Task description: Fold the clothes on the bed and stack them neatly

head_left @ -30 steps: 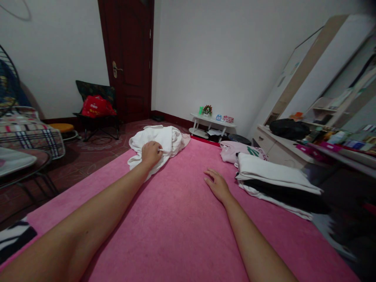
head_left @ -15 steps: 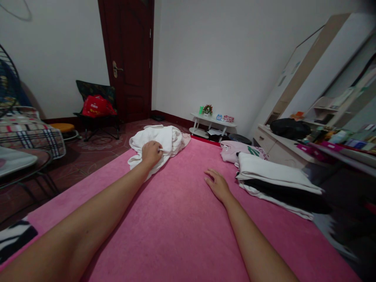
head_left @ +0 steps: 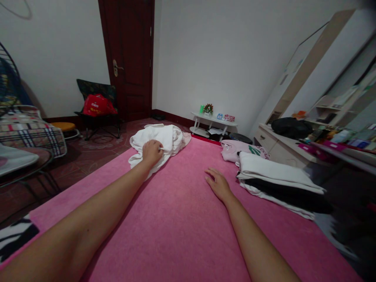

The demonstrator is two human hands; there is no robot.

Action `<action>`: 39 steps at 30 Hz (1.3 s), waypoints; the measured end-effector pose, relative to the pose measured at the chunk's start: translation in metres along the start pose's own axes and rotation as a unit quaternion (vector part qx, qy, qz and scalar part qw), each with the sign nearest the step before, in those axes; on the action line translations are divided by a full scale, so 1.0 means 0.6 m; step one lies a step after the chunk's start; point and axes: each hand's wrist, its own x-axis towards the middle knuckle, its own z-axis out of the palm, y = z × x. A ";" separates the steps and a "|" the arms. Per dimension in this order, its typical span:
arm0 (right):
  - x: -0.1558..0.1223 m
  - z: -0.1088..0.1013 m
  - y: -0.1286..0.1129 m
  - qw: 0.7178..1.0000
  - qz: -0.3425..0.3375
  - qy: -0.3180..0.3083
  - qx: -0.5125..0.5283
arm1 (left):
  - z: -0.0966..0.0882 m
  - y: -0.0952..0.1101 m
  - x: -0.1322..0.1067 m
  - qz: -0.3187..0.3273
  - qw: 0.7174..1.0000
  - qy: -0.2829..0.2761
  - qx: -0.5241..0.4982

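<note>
My left hand [head_left: 152, 152] is closed on a bunched white garment [head_left: 160, 135] at the far left edge of the pink bed cover [head_left: 182, 219]. A small fold of the white cloth shows between its thumb and fingers. A bit of pale pink fabric [head_left: 186, 140] lies against the right side of that heap. With fingers apart, my right hand [head_left: 217, 184] rests palm down on the cover and holds nothing. To its right is a stack of folded white and black clothes [head_left: 276, 172], and behind the stack lies a pink top [head_left: 235, 149] with green print.
Beyond the bed stands a low white table [head_left: 213, 118] with a small potted plant. A dresser [head_left: 270, 143] crowded with items runs along the right. A folding chair [head_left: 96, 88] holding a red bag [head_left: 98, 105] is near the dark door [head_left: 129, 58]. Black-and-white striped cloth [head_left: 16, 237] lies at lower left.
</note>
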 end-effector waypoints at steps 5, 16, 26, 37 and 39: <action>0.000 0.001 0.001 1.000 0.000 -0.003 -0.005 | 0.000 0.000 0.000 0.001 1.000 0.005 0.002; 0.000 0.002 0.004 1.000 -0.002 0.005 0.001 | 0.000 0.000 0.000 -0.001 1.000 0.000 0.001; 0.000 0.003 0.005 1.000 -0.004 0.001 -0.005 | 0.002 -0.002 0.000 -0.001 1.000 0.000 -0.004; 0.001 -0.002 0.000 1.000 -0.006 -0.012 -0.006 | -0.006 0.005 -0.003 -0.005 1.000 -0.003 -0.006; 0.001 -0.002 0.001 1.000 -0.008 -0.014 -0.004 | -0.006 0.005 -0.003 -0.006 1.000 -0.003 -0.006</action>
